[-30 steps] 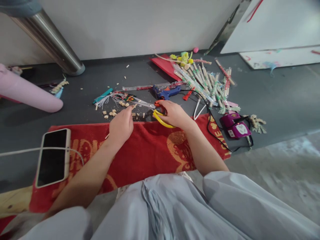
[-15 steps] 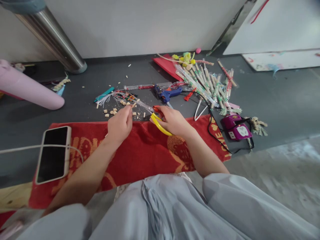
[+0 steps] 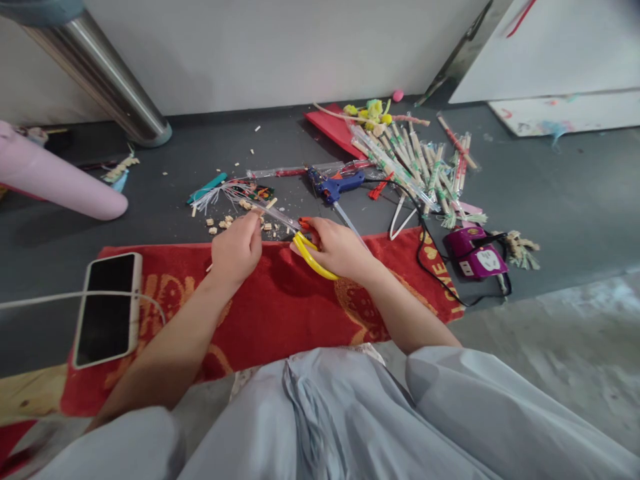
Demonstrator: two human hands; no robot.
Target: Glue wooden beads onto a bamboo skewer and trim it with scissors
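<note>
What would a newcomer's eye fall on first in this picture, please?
Probably the bright red towel, spread across the lower middle of the view. Next might come the yellow-handled scissors, held in the right hand above the towel's far edge, then the purple box beyond the towel's right end.

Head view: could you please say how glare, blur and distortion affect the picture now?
In the head view, pale glare brightens the floor at lower right; in that head view, the steel tube at upper left looks slanted, perhaps from wide-angle distortion; there too, the scissor blades look soft, their edges hard to make out.
</note>
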